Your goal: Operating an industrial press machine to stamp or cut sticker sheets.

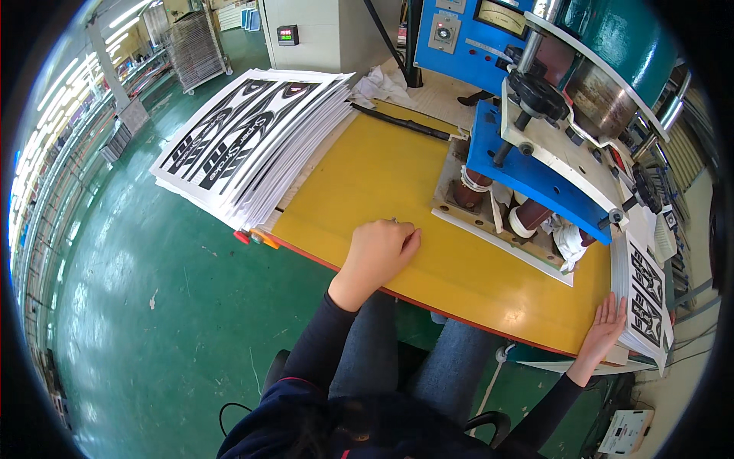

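My left hand (382,251) rests on the yellow tabletop (344,191) near its front edge, fingers curled under in a closed grip. A tiny grey tip shows by the knuckles; whatever the fingers hold is hidden. At the table's right end my right hand (603,333) lies with fingers stretched against the side of a stack of printed sheets (647,294). Between and beyond the hands stands a press with a blue plate (535,172). Under its metal die frame (478,218) a white sheet (547,271) shows along the near edge.
A tall stack of black-and-white printed sheets (245,138) stands at the left end. A black bar (401,122) and a crumpled white cloth (382,86) lie at the back. Red and orange buttons (252,238) sit at the left front corner. Behind the press is a blue control box (462,46).
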Demonstrator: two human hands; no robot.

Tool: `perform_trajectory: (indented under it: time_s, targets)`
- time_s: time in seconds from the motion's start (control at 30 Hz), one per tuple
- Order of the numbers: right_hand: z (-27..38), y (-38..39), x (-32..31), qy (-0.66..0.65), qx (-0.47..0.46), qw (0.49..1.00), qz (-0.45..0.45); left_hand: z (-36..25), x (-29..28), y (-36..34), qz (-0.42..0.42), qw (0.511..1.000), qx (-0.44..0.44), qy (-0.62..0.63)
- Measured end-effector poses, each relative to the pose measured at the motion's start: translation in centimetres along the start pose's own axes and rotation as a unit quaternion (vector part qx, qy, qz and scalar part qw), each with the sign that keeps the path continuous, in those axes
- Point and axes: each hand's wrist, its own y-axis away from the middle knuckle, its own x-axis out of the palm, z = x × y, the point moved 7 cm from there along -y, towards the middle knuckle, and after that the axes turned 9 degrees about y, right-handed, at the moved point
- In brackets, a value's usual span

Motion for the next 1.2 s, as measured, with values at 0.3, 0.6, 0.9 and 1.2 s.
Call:
perform_trajectory:
  time_s: [0.3,0.6,0.9,1.2]
  targets:
    - [-0.1,-0.1,-0.2,0.007,0.003,1.000,-0.001,0.1,0.1,0.2,-0.003,1.000,-0.003,0.005]
    - [-0.2,0.5,0.0,0.012,0.004,1.000,0.001,-0.2,0.0,0.6,-0.012,1.000,0.004,-0.003]
    - [0.0,0.5,1.0,0.040,-0.018,0.999,0.029,-0.8,0.1,0.7,-0.040,0.993,0.094,-0.063]
    - [-0.5,0.6,0.5,0.035,-0.018,0.999,0.034,-1.2,0.8,0.5,-0.002,0.990,0.087,-0.110]
